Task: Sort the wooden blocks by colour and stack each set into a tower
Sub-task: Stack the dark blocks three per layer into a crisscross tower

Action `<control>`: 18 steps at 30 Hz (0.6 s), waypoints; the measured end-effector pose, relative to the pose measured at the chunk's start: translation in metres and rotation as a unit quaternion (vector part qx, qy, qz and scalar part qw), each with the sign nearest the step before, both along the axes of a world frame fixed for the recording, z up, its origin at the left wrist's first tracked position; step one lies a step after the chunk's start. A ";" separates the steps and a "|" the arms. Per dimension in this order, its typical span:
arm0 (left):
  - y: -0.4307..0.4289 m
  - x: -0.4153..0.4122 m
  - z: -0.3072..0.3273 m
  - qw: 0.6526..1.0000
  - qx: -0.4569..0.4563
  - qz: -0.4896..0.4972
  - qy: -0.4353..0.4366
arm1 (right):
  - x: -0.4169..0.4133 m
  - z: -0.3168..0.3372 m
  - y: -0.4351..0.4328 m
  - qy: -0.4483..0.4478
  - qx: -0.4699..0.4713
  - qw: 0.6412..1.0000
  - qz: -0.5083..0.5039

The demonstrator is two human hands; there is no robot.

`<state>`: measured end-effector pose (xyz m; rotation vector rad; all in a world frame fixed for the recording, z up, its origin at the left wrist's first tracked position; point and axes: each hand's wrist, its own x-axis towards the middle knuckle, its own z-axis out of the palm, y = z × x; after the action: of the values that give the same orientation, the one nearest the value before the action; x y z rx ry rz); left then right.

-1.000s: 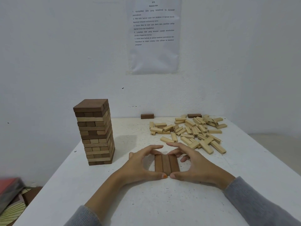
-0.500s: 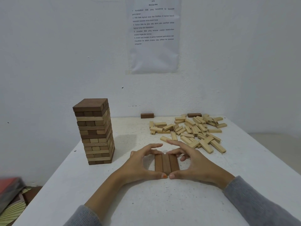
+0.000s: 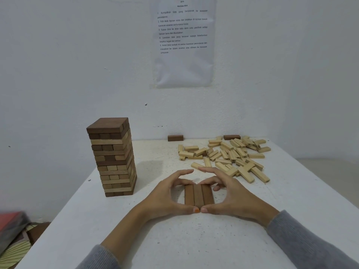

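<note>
Three dark brown blocks (image 3: 198,197) lie flat side by side on the white table (image 3: 174,239), right in front of me. My left hand (image 3: 165,197) and my right hand (image 3: 233,197) cup this row from both sides. The thumbs meet at its near end and the fingers curl round its far end. A tall tower (image 3: 114,158) of mixed dark and light blocks stands to the left. A loose pile of light blocks (image 3: 229,156) lies at the back right.
Two single dark blocks (image 3: 175,138) (image 3: 231,137) lie at the table's far edge by the wall. A printed sheet (image 3: 183,41) hangs on the wall. A red object (image 3: 9,220) lies on the floor beyond the table's left edge.
My thumbs have closed together at the near end of the three dark blocks. Otherwise both hands stay in place around the row.
</note>
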<state>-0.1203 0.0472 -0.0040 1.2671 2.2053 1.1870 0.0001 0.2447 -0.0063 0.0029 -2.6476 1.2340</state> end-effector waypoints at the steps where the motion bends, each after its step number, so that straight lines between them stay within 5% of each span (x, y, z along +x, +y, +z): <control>1: 0.000 0.000 0.000 1.000 0.001 0.002 -0.001 | 0.000 0.000 0.000 0.001 -0.002 1.000 0.000; 18: -0.004 0.017 0.018 0.996 0.067 0.022 0.046 | 0.013 0.024 -0.005 0.041 -0.008 0.999 0.002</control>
<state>-0.1037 0.0437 0.0140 1.3556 2.2624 1.3388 0.0128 0.2396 0.0175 0.0556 -2.5691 1.2282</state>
